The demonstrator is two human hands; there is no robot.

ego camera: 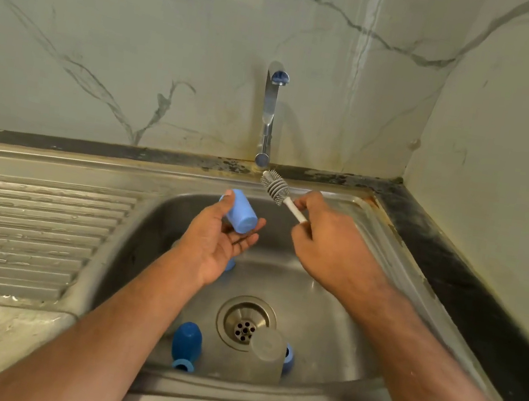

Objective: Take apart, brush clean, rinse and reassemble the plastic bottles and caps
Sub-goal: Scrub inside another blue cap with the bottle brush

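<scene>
My left hand (pixel 214 244) holds a light blue plastic cap (pixel 241 212) over the sink, thumb on its side and fingers under it. My right hand (pixel 326 241) grips the white handle of a bottle brush (pixel 277 188), whose grey bristle head points up and left toward the tap. Brush and cap are apart. On the sink floor lie a dark blue bottle (pixel 186 344) on its side and a clear grey bottle (pixel 267 350) with a blue part (pixel 289 356) behind it. Another small blue piece (pixel 230 265) peeks out under my left wrist.
The steel sink basin (pixel 324 314) has a round drain (pixel 246 322) in the middle. A chrome tap (pixel 269 114) stands at the back; no water runs. A ribbed drainboard (pixel 26 232) lies to the left, a dark counter edge (pixel 471 288) to the right.
</scene>
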